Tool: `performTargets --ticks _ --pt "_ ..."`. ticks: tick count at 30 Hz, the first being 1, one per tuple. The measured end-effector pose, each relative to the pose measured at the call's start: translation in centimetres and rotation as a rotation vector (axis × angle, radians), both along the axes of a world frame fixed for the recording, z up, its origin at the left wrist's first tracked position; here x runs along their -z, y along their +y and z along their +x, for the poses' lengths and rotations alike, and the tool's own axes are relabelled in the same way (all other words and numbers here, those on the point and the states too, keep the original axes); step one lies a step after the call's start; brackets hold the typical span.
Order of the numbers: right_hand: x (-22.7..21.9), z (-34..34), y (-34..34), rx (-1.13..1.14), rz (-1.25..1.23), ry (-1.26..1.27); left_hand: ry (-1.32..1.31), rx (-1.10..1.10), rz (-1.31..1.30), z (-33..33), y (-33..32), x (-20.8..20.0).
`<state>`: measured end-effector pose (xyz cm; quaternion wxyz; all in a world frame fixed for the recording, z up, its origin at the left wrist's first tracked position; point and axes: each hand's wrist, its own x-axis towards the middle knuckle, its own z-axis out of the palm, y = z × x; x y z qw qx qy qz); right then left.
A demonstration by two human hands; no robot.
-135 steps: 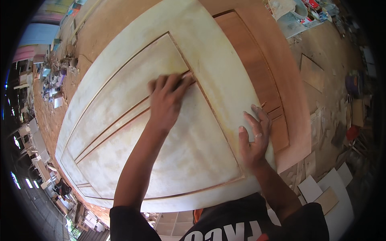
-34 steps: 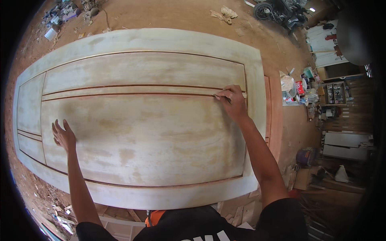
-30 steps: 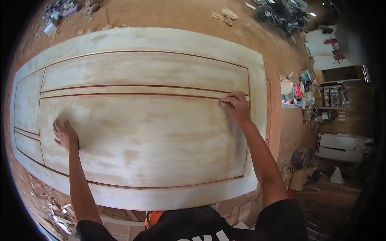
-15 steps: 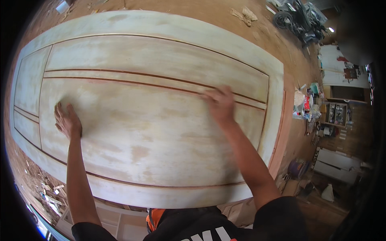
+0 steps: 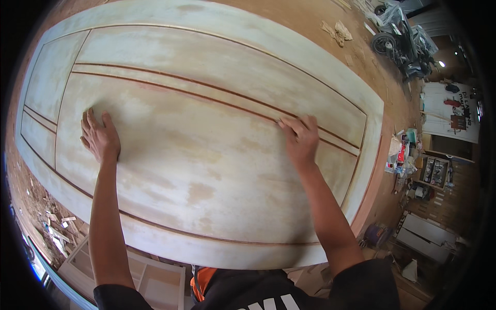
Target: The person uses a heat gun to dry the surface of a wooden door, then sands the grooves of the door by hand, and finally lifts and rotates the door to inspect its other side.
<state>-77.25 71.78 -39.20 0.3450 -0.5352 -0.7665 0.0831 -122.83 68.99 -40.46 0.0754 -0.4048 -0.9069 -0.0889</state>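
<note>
Right hand [image 5: 296, 133] pinched (contents unclear), now further left along red-brown groove [image 5: 181, 92] in whitish rectangular wooden panel [image 5: 222, 175]; left hand [image 5: 102, 137] spread over panel; brown earth floor [image 5: 294, 13] beyond.

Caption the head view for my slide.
Over a pale panel, right hand pinched at a groove, left hand spread open.

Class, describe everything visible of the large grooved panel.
The large panel is flat, oblong, apparently wooden, pale cream with patchy tan areas. Reddish-brown grooves frame its face, and a close pair of grooves runs lengthwise. It lies face up before the person, a reddish-brown board showing past its right edge. The left hand, spread, appears to rest on it; the right hand, fingers pinched, is at the pair's lower groove.
</note>
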Motion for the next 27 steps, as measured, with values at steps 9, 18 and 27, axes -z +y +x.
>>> performTargets --ticks 9,18,27 --pt "-0.3 -3.7 0.7 -0.063 -0.072 0.012 -0.005 -0.008 0.018 -0.9 -0.7 0.6" --pt "-0.4 -17.8 4.9 -0.216 0.071 0.164 -0.068 0.003 0.03 0.8 0.3 -0.9" --pt "0.5 -14.3 3.0 -0.096 0.026 0.153 -0.004 -0.015 0.064 0.1 -0.5 -0.6"
